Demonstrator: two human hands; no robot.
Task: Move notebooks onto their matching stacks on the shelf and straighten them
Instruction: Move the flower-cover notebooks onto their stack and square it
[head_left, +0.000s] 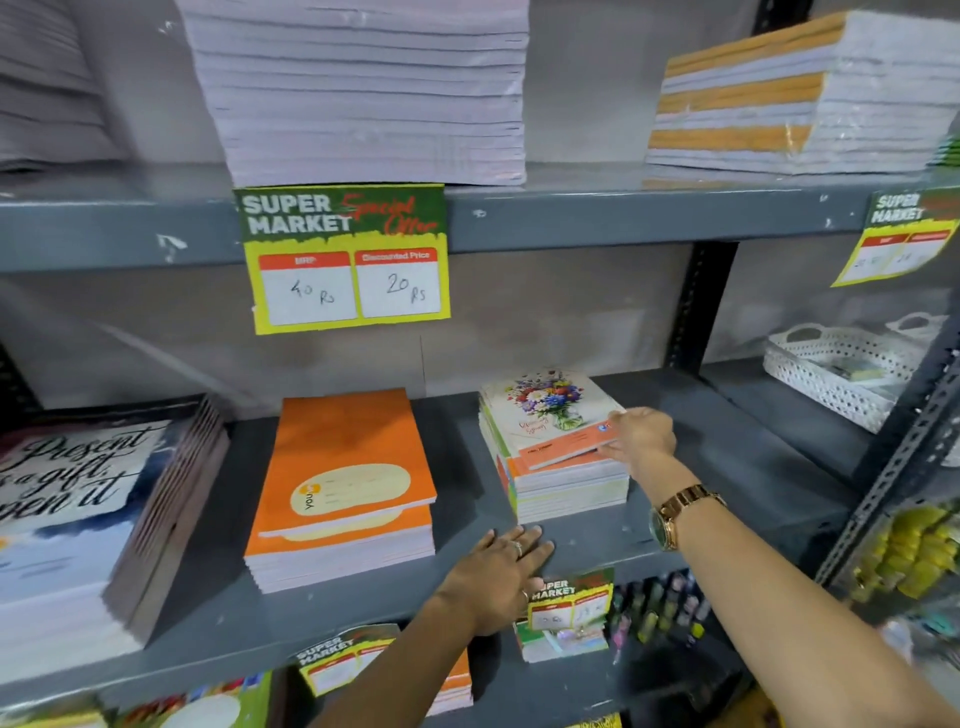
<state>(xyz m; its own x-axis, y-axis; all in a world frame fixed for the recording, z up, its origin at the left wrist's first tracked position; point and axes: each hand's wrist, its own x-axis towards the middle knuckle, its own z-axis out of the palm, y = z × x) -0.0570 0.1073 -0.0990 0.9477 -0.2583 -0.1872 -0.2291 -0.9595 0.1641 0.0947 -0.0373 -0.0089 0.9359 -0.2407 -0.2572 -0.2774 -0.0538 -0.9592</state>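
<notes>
On the grey middle shelf (691, 467) stand three stacks. A pile of orange notebooks (340, 483) sits in the centre, its top book slightly askew. To its right is a shorter mixed stack topped by a flower-print notebook (545, 410). My right hand (641, 434) grips the right edge of the top books there, with an orange notebook (561, 449) sticking out just under the flower one. My left hand (501, 574) lies flat, fingers spread, on the shelf's front edge between the two stacks, holding nothing. A tall stack with script lettering (88, 509) fills the far left.
The shelf above carries a tall white-edged paper stack (363, 88) and an orange-striped stack (789, 98). Price tags (345, 260) hang from the shelf edges. A white perforated basket (847, 369) stands at the right. Pens and more notebooks fill the shelf below.
</notes>
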